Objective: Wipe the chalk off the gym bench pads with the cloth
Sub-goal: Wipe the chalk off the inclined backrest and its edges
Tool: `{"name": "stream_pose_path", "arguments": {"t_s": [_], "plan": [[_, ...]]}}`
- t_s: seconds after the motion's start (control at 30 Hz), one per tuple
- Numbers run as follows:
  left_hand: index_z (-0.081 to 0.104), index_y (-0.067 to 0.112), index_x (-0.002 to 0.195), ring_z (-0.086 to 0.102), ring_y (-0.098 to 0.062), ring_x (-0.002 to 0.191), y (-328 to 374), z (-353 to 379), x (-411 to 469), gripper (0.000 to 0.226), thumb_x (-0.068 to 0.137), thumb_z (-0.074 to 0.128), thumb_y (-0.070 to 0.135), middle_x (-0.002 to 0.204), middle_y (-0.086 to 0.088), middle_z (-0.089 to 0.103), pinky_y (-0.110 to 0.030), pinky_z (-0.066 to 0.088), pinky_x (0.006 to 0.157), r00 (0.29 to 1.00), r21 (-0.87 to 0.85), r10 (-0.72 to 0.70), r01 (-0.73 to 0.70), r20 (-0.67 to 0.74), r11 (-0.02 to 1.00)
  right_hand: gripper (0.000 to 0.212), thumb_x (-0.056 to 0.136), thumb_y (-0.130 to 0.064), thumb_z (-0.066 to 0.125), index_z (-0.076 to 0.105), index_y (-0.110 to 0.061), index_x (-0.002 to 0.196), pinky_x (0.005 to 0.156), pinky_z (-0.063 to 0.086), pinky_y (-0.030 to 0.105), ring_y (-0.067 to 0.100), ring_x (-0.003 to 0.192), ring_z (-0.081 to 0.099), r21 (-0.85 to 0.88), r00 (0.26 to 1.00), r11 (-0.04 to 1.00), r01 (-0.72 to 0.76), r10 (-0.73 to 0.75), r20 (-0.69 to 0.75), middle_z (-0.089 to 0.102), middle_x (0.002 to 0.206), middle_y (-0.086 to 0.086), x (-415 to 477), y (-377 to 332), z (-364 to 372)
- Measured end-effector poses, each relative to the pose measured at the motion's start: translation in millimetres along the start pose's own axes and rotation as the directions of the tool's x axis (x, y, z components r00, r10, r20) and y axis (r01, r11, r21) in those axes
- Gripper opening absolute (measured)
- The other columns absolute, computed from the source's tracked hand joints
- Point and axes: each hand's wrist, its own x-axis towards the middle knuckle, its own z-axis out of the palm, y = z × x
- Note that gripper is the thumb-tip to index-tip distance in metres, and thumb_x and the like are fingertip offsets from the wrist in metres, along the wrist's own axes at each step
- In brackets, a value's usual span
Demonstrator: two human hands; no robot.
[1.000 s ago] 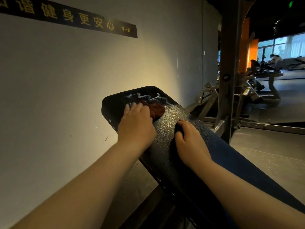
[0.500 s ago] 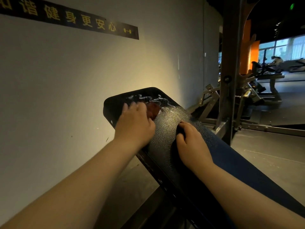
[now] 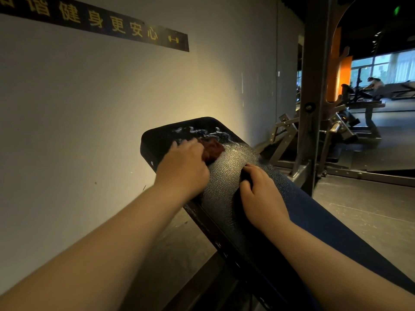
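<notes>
Currently | left grip (image 3: 183, 167) closed around dark red crumpled cloth (image 3: 212, 149), pressing it on upper end of black grainy gym bench pad (image 3: 226, 176) | white chalk smears (image 3: 202, 132) just beyond cloth | right grip (image 3: 261, 194) on pad middle, fingers bent; clasping or not, cannot tell
</notes>
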Motion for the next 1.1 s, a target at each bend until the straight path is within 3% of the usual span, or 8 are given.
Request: {"name": "stream_pose_path", "arguments": {"t_s": [0.2,0.3,0.47,0.57,0.73,0.87,0.97,1.1], "plan": [[0.048,0.021,0.141,0.019,-0.023,0.151,4,-5,-1,0.042,0.102,0.047,0.038,0.161,0.001,0.031,-0.039,0.004,0.123,0.996,0.048,0.063,-0.066,0.061,0.997,0.047,0.104,-0.025,0.039,0.040,-0.019,0.151,0.117,0.025,0.031,0.014,0.145,0.030,-0.022,0.999,1.000,0.003,-0.002,0.041,0.035,0.159,-0.004,-4,-5,-3],[0.048,0.015,0.142,0.014,-0.026,0.152,-1,-14,7,0.043,0.103,0.047,0.033,0.162,-0.004,0.029,-0.041,0.003,0.123,0.999,0.036,-0.042,0.042,0.002,0.998,0.046,0.106,-0.024,0.036,0.038,-0.014,0.151,0.120,0.021,0.034,0.019,0.148,0.025,-0.076,0.993,0.997,0.008,0.001,0.120,0.030,0.160,0.002,-2,-10,-4],[0.052,0.013,0.134,0.032,-0.027,0.142,24,1,-17,0.038,0.103,0.044,0.034,0.148,-0.007,0.047,-0.038,0.017,0.121,0.999,-0.029,0.030,-0.029,0.029,0.999,0.035,0.097,-0.029,0.036,0.055,-0.010,0.118,0.113,0.032,0.047,0.031,0.126,0.044,-0.036,0.992,0.999,-0.034,0.038,0.120,0.050,0.131,0.010,17,-25,9],[0.049,0.021,0.139,0.020,-0.025,0.150,19,2,-16,0.040,0.103,0.044,0.038,0.157,-0.002,0.037,-0.036,0.009,0.122,0.992,-0.019,0.073,-0.071,0.099,0.997,0.050,0.091,-0.033,0.033,0.052,-0.015,0.134,0.120,0.026,0.048,0.024,0.138,0.035,0.035,0.994,0.999,-0.004,0.001,0.105,0.045,0.145,0.005,16,-32,16],[0.053,0.018,0.135,0.014,-0.037,0.151,-17,-12,12,0.040,0.101,0.049,0.038,0.157,-0.007,0.037,-0.051,0.020,0.120,0.987,-0.023,-0.161,0.161,-0.011,0.987,0.052,0.105,-0.034,0.036,0.034,-0.019,0.154,0.123,0.022,0.043,0.016,0.149,0.022,0.032,0.997,0.999,-0.009,0.007,0.082,0.028,0.162,-0.002,11,-27,15],[0.054,0.010,0.131,0.029,-0.031,0.143,7,-3,0,0.037,0.101,0.046,0.029,0.146,-0.011,0.047,-0.043,0.021,0.120,0.998,0.003,-0.057,0.057,-0.035,0.998,0.050,0.104,-0.032,0.036,0.037,-0.019,0.152,0.122,0.023,0.041,0.017,0.148,0.023,0.033,0.998,0.999,0.008,-0.010,0.063,0.030,0.161,-0.002,12,-27,17],[0.048,0.019,0.140,0.017,-0.028,0.151,10,6,-9,0.041,0.103,0.046,0.035,0.157,-0.004,0.036,-0.041,0.013,0.122,0.996,-0.018,0.045,-0.044,0.072,0.999,0.042,0.102,-0.033,0.035,0.048,-0.022,0.140,0.117,0.033,0.048,0.017,0.140,0.034,0.049,0.998,0.998,0.042,-0.044,0.047,0.041,0.151,-0.003,11,-28,18],[0.051,0.023,0.136,0.014,-0.034,0.151,-15,-11,17,0.037,0.103,0.047,0.038,0.158,-0.006,0.036,-0.050,0.017,0.121,0.993,-0.009,-0.104,0.104,0.050,0.995,0.053,0.106,-0.034,0.034,0.030,-0.019,0.156,0.124,0.019,0.040,0.015,0.151,0.018,0.017,0.998,1.000,0.026,-0.027,0.064,0.024,0.164,-0.003,10,-26,15]]}}
